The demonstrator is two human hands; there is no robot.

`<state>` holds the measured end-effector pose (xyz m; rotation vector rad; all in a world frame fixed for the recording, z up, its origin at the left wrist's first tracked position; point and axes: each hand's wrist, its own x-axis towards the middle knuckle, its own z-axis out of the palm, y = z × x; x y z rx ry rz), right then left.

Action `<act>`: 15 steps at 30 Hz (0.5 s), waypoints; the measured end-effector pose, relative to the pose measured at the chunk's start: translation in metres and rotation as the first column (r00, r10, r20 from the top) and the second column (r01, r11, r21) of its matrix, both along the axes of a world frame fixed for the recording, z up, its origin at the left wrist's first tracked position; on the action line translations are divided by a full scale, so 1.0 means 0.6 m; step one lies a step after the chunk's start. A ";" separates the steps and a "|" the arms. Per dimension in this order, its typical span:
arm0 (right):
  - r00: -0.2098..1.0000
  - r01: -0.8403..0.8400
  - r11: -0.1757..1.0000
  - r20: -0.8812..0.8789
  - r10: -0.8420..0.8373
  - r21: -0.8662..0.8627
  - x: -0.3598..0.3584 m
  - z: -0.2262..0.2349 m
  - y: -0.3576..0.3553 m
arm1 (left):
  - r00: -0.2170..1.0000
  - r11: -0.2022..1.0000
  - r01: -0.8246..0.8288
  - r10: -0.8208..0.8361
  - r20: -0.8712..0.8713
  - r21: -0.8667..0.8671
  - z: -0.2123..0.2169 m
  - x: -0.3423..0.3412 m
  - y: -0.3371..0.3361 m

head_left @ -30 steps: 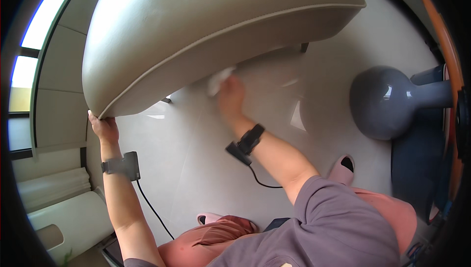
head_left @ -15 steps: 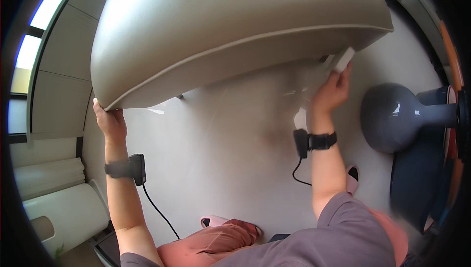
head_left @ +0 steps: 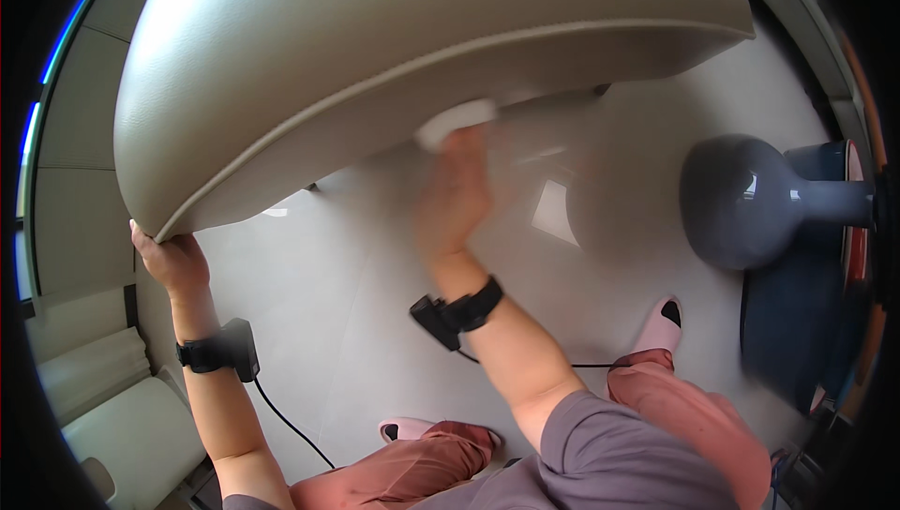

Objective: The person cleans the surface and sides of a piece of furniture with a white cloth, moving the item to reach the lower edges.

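A large beige leather-covered seat, like an ottoman (head_left: pixel 403 18), fills the upper part of the view, with a piped seam along its near edge. At its near left corner my left hand (head_left: pixel 175 260) is closed on the edge, thumb on the outer side and fingers underneath. My right hand (head_left: pixel 459 191), smeared by motion, holds a white sponge-like block (head_left: pixel 457 122) against or just beside the lower front panel, near the middle. Whether the block presses on the leather cannot be made out. Each wrist wears a black strap with a small cabled box.
Glossy pale floor tiles (head_left: pixel 366 322) lie below, under the seat's short dark feet. On the right stand a grey, round-bellied, necked object (head_left: pixel 736 201) and a dark blue piece (head_left: pixel 792 322). A white rounded item (head_left: pixel 136 449) is at lower left. My pink slippers (head_left: pixel 659 327) rest on the floor.
My right hand has swept left with the white block, from the seat's right end to its middle. The left hand keeps its hold on the corner, which appears slightly farther left and lower.
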<state>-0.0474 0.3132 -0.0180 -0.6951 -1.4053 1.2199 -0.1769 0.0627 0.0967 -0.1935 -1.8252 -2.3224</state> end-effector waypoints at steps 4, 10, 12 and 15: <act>0.967 -0.253 0.948 0.066 0.245 0.194 0.007 -0.013 -0.075 | 0.998 1.000 -0.007 0.008 0.063 -0.014 0.008 0.012 0.029; 0.975 -0.195 0.936 0.043 0.217 -0.294 0.094 -0.029 -0.002 | 0.992 0.999 0.044 -0.045 0.115 0.015 0.002 0.007 -0.006; 0.978 0.002 0.926 0.192 0.076 -0.377 0.128 -0.036 0.067 | 0.993 0.999 0.052 -0.053 0.102 0.010 -0.003 0.004 -0.014; 0.991 -0.049 0.859 -0.134 -0.023 -0.509 0.102 -0.048 0.176 | 0.993 0.997 0.078 -0.078 0.094 0.005 -0.003 0.003 -0.012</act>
